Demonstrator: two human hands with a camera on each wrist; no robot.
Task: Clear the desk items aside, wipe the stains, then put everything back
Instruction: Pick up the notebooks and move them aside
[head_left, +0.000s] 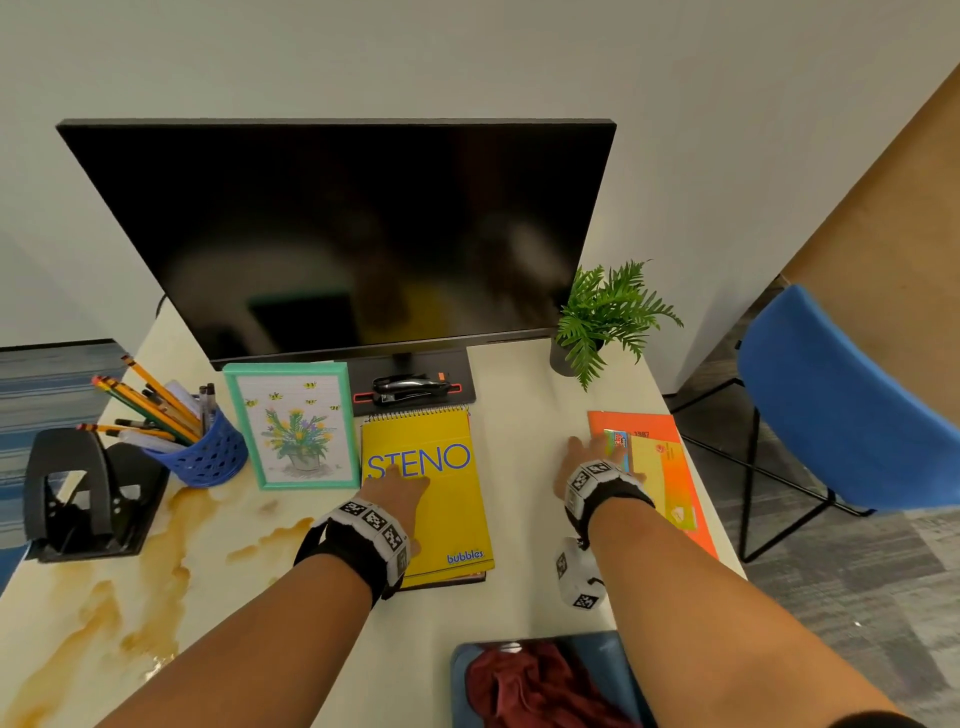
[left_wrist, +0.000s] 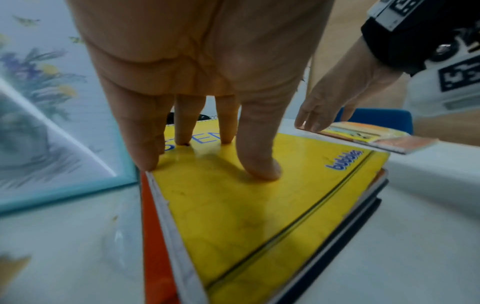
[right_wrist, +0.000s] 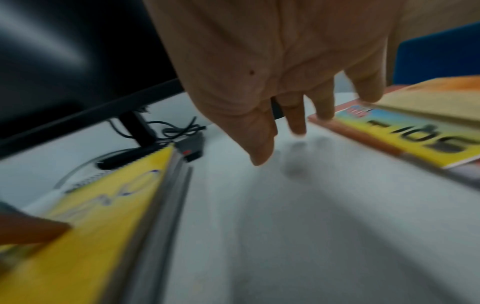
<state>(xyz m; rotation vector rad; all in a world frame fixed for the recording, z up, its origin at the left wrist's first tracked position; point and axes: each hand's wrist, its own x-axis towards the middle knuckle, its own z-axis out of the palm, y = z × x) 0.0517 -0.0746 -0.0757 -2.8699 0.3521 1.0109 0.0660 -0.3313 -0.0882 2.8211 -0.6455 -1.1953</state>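
Left hand (head_left: 397, 486) flat, fingers straight, pressing the yellow STENO pad (head_left: 441, 499) mid-desk beside the framed picture (head_left: 293, 426). Right hand (head_left: 584, 462) open, fingertips on the orange booklets (head_left: 670, 467) at right edge, gripping nothing. Brown stains (head_left: 156, 571) front-left.

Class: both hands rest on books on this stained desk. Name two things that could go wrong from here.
1. The left hand presses straight fingers on the yellow steno pad; sliding it left could drag it into the brown stains.
2. The right hand touches the orange books near the desk's right edge; a push could tip them off.
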